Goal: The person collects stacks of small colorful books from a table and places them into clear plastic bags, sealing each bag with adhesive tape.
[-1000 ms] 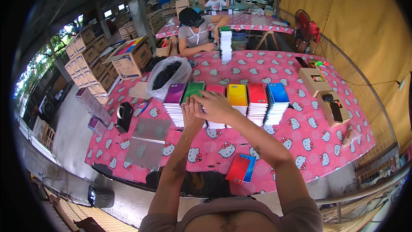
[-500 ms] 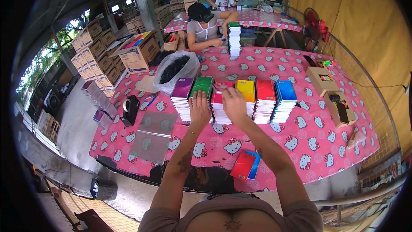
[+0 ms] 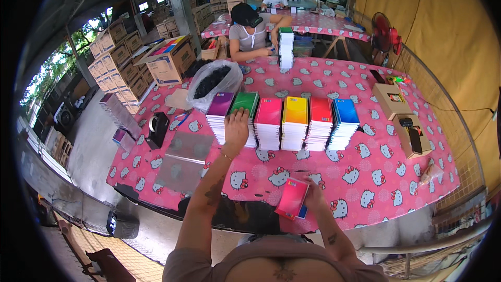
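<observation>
A row of spiral notebook stacks spans the middle of the table: purple, green, pink, yellow, red and blue. My left hand lies on the front edge of the green stack, fingers stretched over its top. Near the table's front edge, my right hand grips a pink notebook by its right side. Beneath it a corner of a blue notebook shows. The red notebook there is hidden.
Left of the stacks are a plastic bag of black coils, a black tape dispenser and clear sheets. Cardboard trays lie at right. A co-worker sits across the table beside a tall notebook stack.
My right hand has come from the pink stack to the front edge, bringing a pink notebook over the red and blue ones. The left hand stays on the green stack.
</observation>
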The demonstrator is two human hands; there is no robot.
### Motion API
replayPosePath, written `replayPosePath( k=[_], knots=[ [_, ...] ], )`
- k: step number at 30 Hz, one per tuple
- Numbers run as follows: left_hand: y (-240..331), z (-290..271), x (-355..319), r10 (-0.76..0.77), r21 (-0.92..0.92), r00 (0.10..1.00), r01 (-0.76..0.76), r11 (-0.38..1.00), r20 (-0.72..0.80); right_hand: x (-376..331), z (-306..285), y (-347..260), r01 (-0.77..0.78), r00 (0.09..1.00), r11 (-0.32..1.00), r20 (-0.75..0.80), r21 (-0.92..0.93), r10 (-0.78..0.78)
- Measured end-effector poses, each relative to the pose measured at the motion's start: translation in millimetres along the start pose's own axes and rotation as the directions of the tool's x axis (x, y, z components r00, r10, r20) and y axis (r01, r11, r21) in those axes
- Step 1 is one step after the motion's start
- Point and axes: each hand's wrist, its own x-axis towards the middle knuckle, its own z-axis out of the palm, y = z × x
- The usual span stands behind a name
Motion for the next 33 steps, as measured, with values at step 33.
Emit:
replayPosePath(
  k=[33],
  knots=[
    [113.2,-24.0,-223.7,-0.006,-0.549,0.896,0.277,0.788,0.444,-6.2,-27.6,22.8,0.213,0.550,-0.396,0.444,-0.894,-0.708]
  ],
)
